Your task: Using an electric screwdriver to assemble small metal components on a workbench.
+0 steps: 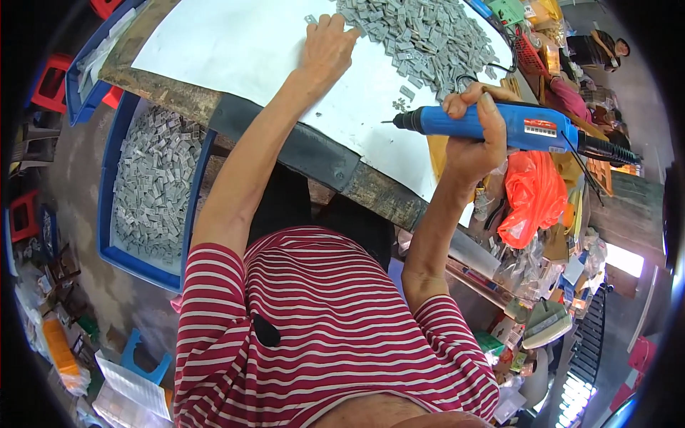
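Note:
My right hand (479,128) is wrapped round a blue electric screwdriver (524,125), held level above the table. Its thin bit points left, over the white sheet (235,43), and its black cable end points right. My left hand (330,48) reaches to the near left edge of a large heap of small grey flat metal pieces (428,39). Its fingers are apart and bent down to the sheet, with a loose grey piece beside the fingertips; nothing shows in its grip. A few tiny pieces (401,105) lie beyond the screwdriver's bit.
A blue crate (107,214) full of similar grey pieces (157,182) stands left, below the table edge (385,192). An orange-red plastic bag (531,196) and clutter lie right. Red stools (51,82) stand far left. Other people (596,50) are at the far right.

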Motion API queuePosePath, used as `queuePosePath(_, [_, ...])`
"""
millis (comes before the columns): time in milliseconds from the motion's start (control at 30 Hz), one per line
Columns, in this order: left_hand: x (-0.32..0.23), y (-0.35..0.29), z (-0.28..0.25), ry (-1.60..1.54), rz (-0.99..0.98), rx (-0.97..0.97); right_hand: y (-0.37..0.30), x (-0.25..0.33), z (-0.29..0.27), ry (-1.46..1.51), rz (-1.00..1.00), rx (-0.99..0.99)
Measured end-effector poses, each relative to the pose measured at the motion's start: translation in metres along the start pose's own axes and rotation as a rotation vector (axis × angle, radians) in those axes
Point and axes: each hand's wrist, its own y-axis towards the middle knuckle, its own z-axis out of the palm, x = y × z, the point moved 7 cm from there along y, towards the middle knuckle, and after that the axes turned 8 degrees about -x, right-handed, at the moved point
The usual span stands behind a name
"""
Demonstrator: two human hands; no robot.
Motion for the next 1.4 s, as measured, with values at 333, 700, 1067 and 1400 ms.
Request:
queuePosePath(333, [-0.006, -0.028, -0.021, -0.086, 0.040, 0.059, -0.005, -0.003, -0.003, -0.040, 0.026, -0.032])
queuePosePath(700, [-0.002, -0.052, -0.045, -0.248, 0.035, 0.158, -0.007, -0.011, -0.003, -0.062, 0.048, -0.036])
queuePosePath(1067, [-0.006, -0.056, -0.042, -0.161, -0.173, 0.154, -0.006, -0.011, -0.007, -0.061, 0.053, -0.070])
queuePosePath(1400, [-0.010, -0.062, -0.051, -0.420, -0.121, 0.099, 0.001, -0.015, 0.010, -0.053, -0.008, -0.003])
